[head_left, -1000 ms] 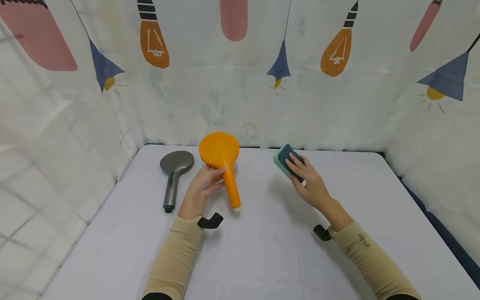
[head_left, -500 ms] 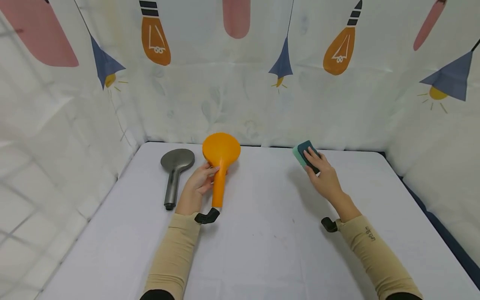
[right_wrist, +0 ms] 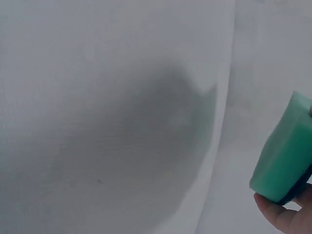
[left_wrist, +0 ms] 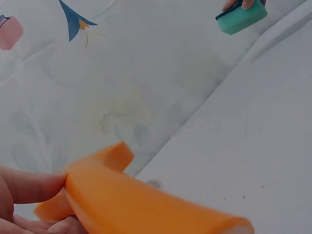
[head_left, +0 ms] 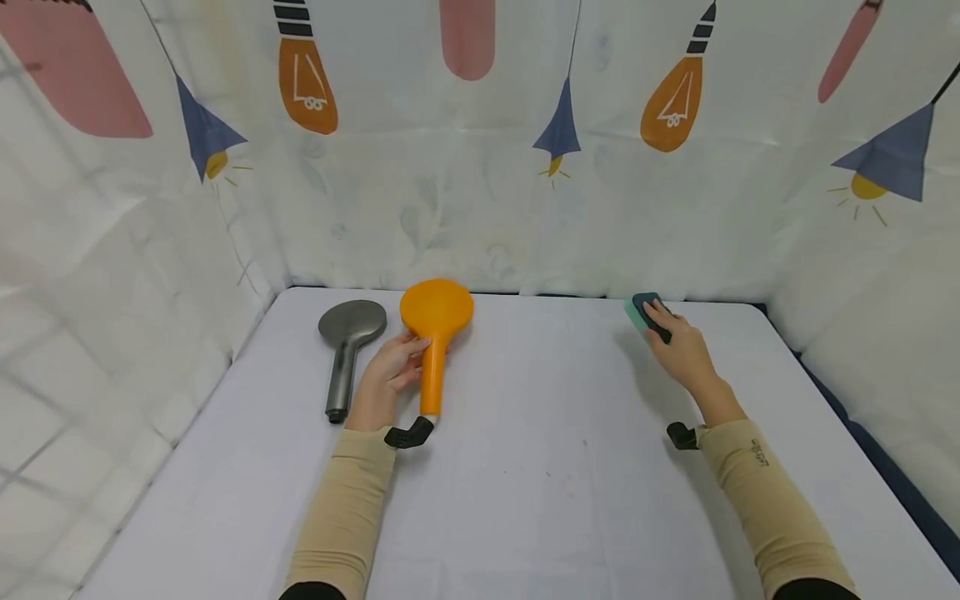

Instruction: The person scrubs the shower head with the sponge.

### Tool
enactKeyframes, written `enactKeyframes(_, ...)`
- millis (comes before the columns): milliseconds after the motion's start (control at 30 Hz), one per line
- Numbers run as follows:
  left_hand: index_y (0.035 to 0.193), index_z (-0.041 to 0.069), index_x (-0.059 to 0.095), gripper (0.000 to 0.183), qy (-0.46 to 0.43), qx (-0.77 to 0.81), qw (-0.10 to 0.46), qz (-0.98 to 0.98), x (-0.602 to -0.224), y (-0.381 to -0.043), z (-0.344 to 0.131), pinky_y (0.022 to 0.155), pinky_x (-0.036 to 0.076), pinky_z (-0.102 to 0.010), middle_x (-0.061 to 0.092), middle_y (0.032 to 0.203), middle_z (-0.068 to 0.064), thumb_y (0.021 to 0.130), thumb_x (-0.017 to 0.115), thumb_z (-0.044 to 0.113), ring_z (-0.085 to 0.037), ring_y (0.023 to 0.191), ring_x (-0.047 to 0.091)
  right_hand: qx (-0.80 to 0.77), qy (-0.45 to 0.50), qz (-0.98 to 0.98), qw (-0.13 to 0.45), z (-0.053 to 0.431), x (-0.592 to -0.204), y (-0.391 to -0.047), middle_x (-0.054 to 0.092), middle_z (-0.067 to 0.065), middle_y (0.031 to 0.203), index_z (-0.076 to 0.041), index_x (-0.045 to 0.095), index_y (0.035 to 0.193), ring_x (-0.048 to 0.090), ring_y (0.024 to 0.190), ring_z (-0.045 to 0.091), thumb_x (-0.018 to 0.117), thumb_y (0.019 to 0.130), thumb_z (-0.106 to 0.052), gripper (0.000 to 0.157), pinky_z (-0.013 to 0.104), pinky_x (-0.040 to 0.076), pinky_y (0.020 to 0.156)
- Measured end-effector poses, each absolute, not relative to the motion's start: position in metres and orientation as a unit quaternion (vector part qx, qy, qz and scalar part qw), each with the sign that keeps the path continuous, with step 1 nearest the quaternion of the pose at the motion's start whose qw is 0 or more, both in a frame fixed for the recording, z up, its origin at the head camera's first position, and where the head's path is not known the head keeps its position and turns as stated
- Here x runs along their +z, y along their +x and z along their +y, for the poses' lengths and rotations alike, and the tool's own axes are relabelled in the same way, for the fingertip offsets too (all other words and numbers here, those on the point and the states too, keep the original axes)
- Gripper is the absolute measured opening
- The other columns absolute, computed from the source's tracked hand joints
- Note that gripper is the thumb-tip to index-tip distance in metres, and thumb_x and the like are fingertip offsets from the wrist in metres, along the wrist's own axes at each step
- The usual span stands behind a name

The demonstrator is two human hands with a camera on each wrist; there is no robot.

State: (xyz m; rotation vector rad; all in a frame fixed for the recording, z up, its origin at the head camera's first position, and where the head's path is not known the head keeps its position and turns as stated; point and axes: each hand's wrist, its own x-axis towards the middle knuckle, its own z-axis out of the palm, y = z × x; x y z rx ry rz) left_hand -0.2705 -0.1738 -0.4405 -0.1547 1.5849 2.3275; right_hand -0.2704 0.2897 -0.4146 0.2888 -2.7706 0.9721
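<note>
My left hand [head_left: 395, 367] grips an orange shower head [head_left: 437, 308] near the top of its handle, the round head pointing away from me. In the left wrist view, the thumb and fingers pinch the orange shower head [left_wrist: 131, 200] from the side. Toward the back right, my right hand [head_left: 684, 350] holds a green sponge [head_left: 636, 315] with a dark scouring layer. The right wrist view shows the sponge [right_wrist: 285, 151] tilted, gripped at its edges and held above the table. A grey shower head [head_left: 352, 323] lies to the left of my left hand.
A white cloth covers the table [head_left: 525, 500]. Behind it hangs a white curtain [head_left: 480, 200] printed with lamps and bulbs, and more sheeting closes both sides. The table's dark right edge [head_left: 885, 467] shows.
My right hand has carried the sponge to the right. The orange shower head has shifted slightly left and its handle has swung to point more directly toward me. The grey shower head has stayed put.
</note>
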Motion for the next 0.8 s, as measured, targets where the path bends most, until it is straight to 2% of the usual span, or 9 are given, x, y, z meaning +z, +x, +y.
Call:
enactKeyframes(233,0.162,0.000,0.013,0.059,-0.074,0.822,0.172,0.538,-0.444,-0.273,-0.178,0.073,0.056,-0.030,0.037,0.153,-0.021,0.110,0.040,0.002,-0.014,0.089,0.068,0.318,0.069,-0.945,0.040,0.303,-0.419,-0.276,0.023,0.023,0.163,-0.002,0.034,0.158,0.021,0.145,0.056,0.051,0.108,-0.019,0.055,0.069,0.023,0.113)
enactKeyframes(300,0.162,-0.001,0.011,0.060,-0.085,0.825,0.180,0.529,-0.444,-0.274,-0.179,0.074,0.057,-0.032,0.041,0.149,-0.022,0.110,0.040,0.003,-0.014,0.090,0.068,0.308,0.057,-0.949,0.026,0.307,-0.418,-0.278,0.021,0.024,0.163,-0.001,0.032,0.158,0.020,0.145,0.056,0.049,0.108,-0.019,0.056,0.068,0.023,0.113)
enactKeyframes(433,0.161,-0.003,0.010,0.060,-0.098,0.828,0.187,0.519,-0.446,-0.275,-0.181,0.074,0.057,-0.034,0.056,0.128,-0.019,0.110,0.040,0.003,-0.016,0.089,0.069,0.291,0.034,-0.956,0.006,0.316,-0.419,-0.283,0.018,0.026,0.163,0.001,0.029,0.158,0.018,0.145,0.057,0.047,0.108,-0.018,0.056,0.068,0.023,0.113)
enactKeyframes(500,0.161,-0.004,0.009,0.060,-0.101,0.828,0.187,0.519,-0.447,-0.276,-0.183,0.074,0.057,-0.034,0.058,0.123,-0.018,0.110,0.040,0.004,-0.017,0.088,0.069,0.291,0.022,-0.956,-0.010,0.319,-0.420,-0.285,0.016,0.026,0.163,0.001,0.027,0.158,0.016,0.145,0.057,0.047,0.108,-0.018,0.057,0.068,0.022,0.114)
enactKeyframes(600,0.161,-0.003,0.008,0.061,-0.104,0.828,0.188,0.518,-0.448,-0.276,-0.184,0.074,0.057,-0.034,0.053,0.133,-0.023,0.110,0.040,0.004,-0.018,0.089,0.070,0.281,0.011,-0.959,-0.029,0.325,-0.424,-0.288,0.013,0.028,0.164,0.002,0.025,0.159,0.013,0.145,0.059,0.046,0.108,-0.018,0.058,0.069,0.019,0.114)
enactKeyframes(700,0.162,-0.002,0.008,0.061,-0.109,0.827,0.194,0.516,-0.449,-0.277,-0.184,0.074,0.057,-0.034,0.039,0.151,-0.026,0.110,0.039,0.004,-0.018,0.091,0.070,0.268,0.003,-0.963,-0.039,0.332,-0.428,-0.291,0.010,0.031,0.163,0.003,0.022,0.158,0.012,0.143,0.061,0.044,0.109,-0.017,0.058,0.070,0.018,0.113)
enactKeyframes(800,0.162,0.000,0.010,0.060,-0.119,0.826,0.198,0.514,-0.450,-0.278,-0.183,0.074,0.057,-0.034,0.031,0.158,-0.025,0.111,0.039,0.005,-0.018,0.093,0.070,0.258,-0.001,-0.965,-0.044,0.339,-0.431,-0.294,0.007,0.034,0.161,0.005,0.020,0.158,0.012,0.142,0.064,0.043,0.109,-0.016,0.058,0.071,0.017,0.113)
